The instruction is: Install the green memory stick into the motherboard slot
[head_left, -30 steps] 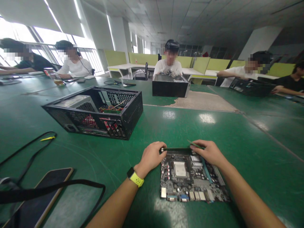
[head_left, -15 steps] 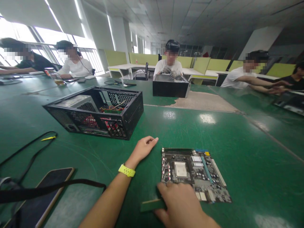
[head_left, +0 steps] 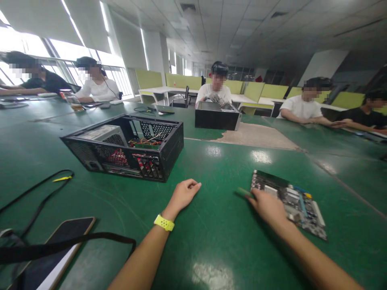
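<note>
My left hand (head_left: 185,194), with a yellow watch band at the wrist, rests on the green table with its fingers loosely curled. Nothing shows in it. My right hand (head_left: 269,207) is closed on a thin green memory stick (head_left: 244,192), whose end sticks out to the left of the fingers. The hand lies over the near left part of a motherboard (head_left: 303,205) and hides some of it. The board lies tilted on the tabletop, with its pale processor (head_left: 271,190) partly behind the hand. Motion smears the board and the stick a little.
A black open computer case (head_left: 169,161) with a power supply and wires stands ahead on the left. A phone (head_left: 57,249) and black cables (head_left: 33,183) lie near left. Across the table, a gloved person works at another case (head_left: 216,119). Other people sit at both sides.
My right hand has moved away from me and to the right, still holding the memory stick. The motherboard has shifted right and turned clockwise. My left hand has stayed almost where it was.
</note>
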Demonstrator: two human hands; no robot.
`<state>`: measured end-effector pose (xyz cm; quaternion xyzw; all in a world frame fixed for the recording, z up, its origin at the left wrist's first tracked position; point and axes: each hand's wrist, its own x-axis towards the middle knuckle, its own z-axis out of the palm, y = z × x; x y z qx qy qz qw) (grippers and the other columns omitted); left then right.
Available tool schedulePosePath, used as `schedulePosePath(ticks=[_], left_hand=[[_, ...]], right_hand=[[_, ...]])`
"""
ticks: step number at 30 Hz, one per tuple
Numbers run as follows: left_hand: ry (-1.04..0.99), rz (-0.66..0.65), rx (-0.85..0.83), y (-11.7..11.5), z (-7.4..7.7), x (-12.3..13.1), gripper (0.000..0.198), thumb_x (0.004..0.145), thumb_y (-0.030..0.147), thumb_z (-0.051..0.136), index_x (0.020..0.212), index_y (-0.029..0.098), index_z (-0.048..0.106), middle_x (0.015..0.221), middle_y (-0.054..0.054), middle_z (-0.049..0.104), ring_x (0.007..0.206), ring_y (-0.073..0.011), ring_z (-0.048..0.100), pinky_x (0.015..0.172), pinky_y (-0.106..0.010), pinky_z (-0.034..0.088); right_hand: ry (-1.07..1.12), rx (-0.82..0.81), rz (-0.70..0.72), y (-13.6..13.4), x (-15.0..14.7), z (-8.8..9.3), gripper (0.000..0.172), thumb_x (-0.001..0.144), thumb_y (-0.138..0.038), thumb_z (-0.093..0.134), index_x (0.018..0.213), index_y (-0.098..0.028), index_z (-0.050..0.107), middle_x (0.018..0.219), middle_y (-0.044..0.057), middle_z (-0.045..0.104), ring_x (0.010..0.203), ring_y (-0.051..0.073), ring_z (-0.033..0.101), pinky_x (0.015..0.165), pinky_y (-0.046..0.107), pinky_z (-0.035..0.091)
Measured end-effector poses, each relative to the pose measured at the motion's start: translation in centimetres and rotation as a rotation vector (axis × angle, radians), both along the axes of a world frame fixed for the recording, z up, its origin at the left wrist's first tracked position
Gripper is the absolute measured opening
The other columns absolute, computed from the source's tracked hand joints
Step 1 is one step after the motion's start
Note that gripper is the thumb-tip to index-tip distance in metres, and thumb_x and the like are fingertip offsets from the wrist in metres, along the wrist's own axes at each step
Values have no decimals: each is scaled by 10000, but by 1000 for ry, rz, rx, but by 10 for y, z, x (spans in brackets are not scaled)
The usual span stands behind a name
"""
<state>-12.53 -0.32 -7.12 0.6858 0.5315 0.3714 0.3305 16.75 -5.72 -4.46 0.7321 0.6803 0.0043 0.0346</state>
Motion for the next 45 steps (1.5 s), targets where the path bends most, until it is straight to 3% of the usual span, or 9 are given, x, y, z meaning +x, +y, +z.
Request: schedulePosePath(ticks=[5,11,16,21,29,34,38,41,45], left_hand=[[1,-4,11,-2,4,3,346,810,472,517,729,158,637,644,0,599,638,-164,546,592,-254,382],[55,28,142,-13,26,4,247,840,379,502,790,176,633,719,-14,627,686,-169,566,657,-270,421],[265,367,555,-20,66,-18,197,863,321,497,955,191,613,1008,-66,647,985,-227,554,889,-334,400],[573,747,635,-5,98,-58,435,859,401,499,1228,171,508,1280,-129,537,1204,-312,420,976,-437,306],[930,571,477,25,115,-77,316,869,382,418,796,155,627,860,-140,673,903,-300,569,874,-422,347],[927,549,500,22,114,-76,262,838,352,448,720,174,600,794,-113,665,836,-278,585,774,-380,377],[922,465,529,6,114,-57,266,837,359,455,689,183,589,754,-98,654,798,-268,591,735,-376,385],[908,372,528,-19,115,-21,280,837,378,461,730,170,615,755,-110,652,775,-270,597,700,-382,394],[838,93,516,-74,114,52,337,859,415,466,791,139,646,752,-146,649,712,-278,604,635,-410,412]], right_hand=[[-62,-12,-148,31,120,4,403,942,-443,322,1113,-214,605,1114,133,671,972,295,647,748,362,475],[3,31,-130,29,156,-5,459,910,-480,343,1189,-228,607,1173,124,652,1004,302,631,778,373,473],[46,63,-110,36,164,-14,482,900,-482,352,1189,-205,620,1155,137,660,1015,310,623,825,388,461],[52,88,-107,34,180,-22,488,888,-494,368,1219,-230,612,1198,121,644,1046,307,613,841,391,460],[99,171,-322,36,203,-18,625,864,-599,301,1192,-183,632,1074,204,678,931,372,649,734,434,478],[249,356,-487,29,197,-24,727,814,-698,289,1170,-172,643,978,223,694,861,390,653,654,437,487],[352,409,-446,31,179,-23,647,808,-628,355,1072,-143,691,931,187,706,880,368,644,735,418,489],[452,473,-377,38,150,1,605,775,-587,409,1001,-117,718,942,170,711,920,361,629,769,409,477],[638,590,-207,47,88,73,530,768,-560,450,908,-131,729,831,123,714,826,302,634,693,355,466]])
